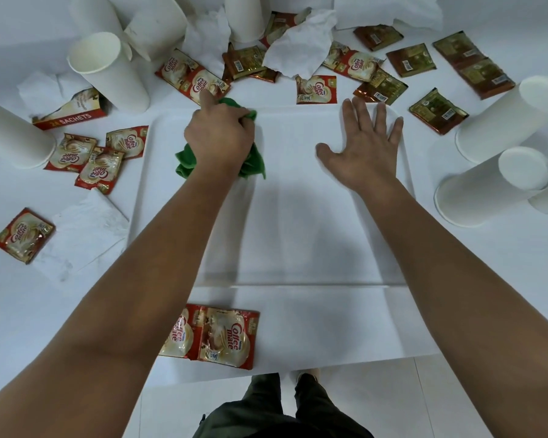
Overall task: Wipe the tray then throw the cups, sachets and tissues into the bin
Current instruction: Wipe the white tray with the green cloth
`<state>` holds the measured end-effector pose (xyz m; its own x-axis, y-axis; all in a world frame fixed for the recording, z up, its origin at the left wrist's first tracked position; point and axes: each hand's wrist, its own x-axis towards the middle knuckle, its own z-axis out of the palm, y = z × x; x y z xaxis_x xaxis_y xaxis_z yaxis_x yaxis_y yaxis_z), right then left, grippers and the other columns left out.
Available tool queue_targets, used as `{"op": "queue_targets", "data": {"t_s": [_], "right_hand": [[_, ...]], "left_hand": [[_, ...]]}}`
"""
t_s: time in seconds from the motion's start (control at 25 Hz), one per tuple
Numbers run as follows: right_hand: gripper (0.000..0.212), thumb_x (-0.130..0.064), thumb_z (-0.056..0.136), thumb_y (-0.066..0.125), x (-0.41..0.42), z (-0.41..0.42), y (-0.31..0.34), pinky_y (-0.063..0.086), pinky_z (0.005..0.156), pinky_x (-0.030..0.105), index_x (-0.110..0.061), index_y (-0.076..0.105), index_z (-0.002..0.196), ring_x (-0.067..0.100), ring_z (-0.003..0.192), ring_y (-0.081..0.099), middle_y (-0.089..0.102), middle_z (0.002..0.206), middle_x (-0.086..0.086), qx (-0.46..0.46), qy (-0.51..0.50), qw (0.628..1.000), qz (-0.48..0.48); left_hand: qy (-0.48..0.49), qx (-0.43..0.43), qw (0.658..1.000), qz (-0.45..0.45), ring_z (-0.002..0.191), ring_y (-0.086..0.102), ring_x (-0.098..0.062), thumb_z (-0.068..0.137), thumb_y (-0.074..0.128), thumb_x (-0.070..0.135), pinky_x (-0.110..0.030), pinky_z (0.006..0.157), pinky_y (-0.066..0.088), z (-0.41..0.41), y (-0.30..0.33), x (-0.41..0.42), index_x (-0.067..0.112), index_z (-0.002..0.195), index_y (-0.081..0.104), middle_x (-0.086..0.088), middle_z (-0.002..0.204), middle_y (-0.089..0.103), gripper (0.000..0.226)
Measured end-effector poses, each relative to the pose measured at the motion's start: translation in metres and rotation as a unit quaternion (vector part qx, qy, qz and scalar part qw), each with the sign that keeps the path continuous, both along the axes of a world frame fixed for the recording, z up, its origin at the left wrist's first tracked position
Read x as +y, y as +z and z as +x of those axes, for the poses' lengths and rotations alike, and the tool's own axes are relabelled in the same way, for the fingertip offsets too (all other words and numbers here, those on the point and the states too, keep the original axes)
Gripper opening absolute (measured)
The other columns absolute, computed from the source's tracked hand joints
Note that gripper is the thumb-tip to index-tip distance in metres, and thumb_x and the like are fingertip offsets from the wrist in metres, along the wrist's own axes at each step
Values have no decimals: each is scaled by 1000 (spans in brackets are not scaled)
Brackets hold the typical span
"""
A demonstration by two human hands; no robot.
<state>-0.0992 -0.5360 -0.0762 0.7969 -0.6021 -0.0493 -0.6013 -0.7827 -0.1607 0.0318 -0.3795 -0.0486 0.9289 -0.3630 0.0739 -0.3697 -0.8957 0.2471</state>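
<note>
A white tray [298, 222] lies in the middle of the white table. My left hand [219, 134] grips a bunched green cloth [253, 164] and holds it on the tray's far left part, index finger stretched forward. Flat on the tray's far right corner rests my right hand [366, 147], fingers spread. Red and white creamer sachets [225, 335] lie near the table's front edge, others [86, 159] to the left. Brown sachets [437, 110] lie at the far right. White paper cups [108, 71] stand left; more cups [487, 184] lie tipped on the right. Crumpled tissues [298, 45] sit behind the tray.
A torn red sachet box [73, 113] lies at the left beside a cup. A flat tissue [83, 229] lies left of the tray. Below the table's front edge I see my legs [282, 406] and a pale tiled floor. No bin is in view.
</note>
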Motion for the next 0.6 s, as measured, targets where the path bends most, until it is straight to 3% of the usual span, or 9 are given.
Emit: {"op": "queue_targets", "data": {"t_s": [0.2,0.36,0.6], "right_hand": [[81,-57,86,36,1,2,0,-7,115,55,-21,1,150,31,146,-9,-1,159,-1,9,3,1000,-5],[81,-60,86,35,-1,2,-1,-8,115,54,-23,0,149,30,146,-10,-1,159,-3,16,1,1000,-10],[87,-63,84,37,-2,-2,-2,-7,117,49,-18,1,150,26,146,-6,-1,159,-1,1,-9,1000,-5]], "left_hand": [[-60,43,996,-51,101,56,-24,88,55,47,-32,83,46,-19,-2,-48,37,110,67,-4,120,48,27],[-123,49,989,-74,104,56,-22,85,58,44,-32,81,47,-40,2,-90,36,102,70,-3,121,48,22],[-54,67,992,-91,101,58,-19,83,61,48,-29,73,42,-19,-1,-64,35,96,70,-2,120,49,21]]}}
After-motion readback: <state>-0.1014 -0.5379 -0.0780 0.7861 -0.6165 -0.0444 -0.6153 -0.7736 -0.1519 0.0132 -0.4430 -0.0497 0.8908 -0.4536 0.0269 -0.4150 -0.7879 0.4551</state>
